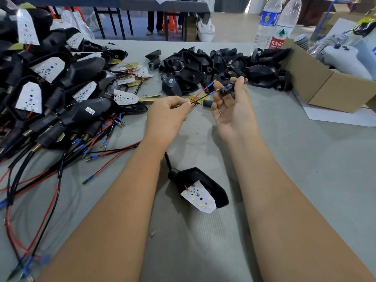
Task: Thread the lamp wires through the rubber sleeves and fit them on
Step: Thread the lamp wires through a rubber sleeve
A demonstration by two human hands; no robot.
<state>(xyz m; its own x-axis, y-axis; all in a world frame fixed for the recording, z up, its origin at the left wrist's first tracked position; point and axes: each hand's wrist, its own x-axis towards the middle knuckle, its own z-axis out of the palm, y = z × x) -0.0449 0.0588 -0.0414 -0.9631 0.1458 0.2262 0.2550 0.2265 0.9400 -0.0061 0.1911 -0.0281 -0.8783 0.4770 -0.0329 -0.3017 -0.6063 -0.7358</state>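
Note:
My left hand (166, 115) pinches a red and a black wire (200, 94) near their blue-tipped ends. The wire ends point toward a black rubber sleeve (228, 89), which my right hand (232, 110) holds between thumb and fingertips, palm up. A brass threaded end shows at the sleeve's far side. Between my forearms on the grey table lies a black lamp housing (203, 186) with a white LED board; its black cable runs up under my left wrist.
A heap of lamp housings with wires (50, 88) fills the left. Loose black rubber sleeves and housings (219, 66) are piled behind my hands. A cardboard box (317, 82) stands at the right, two water bottles (278, 23) behind it.

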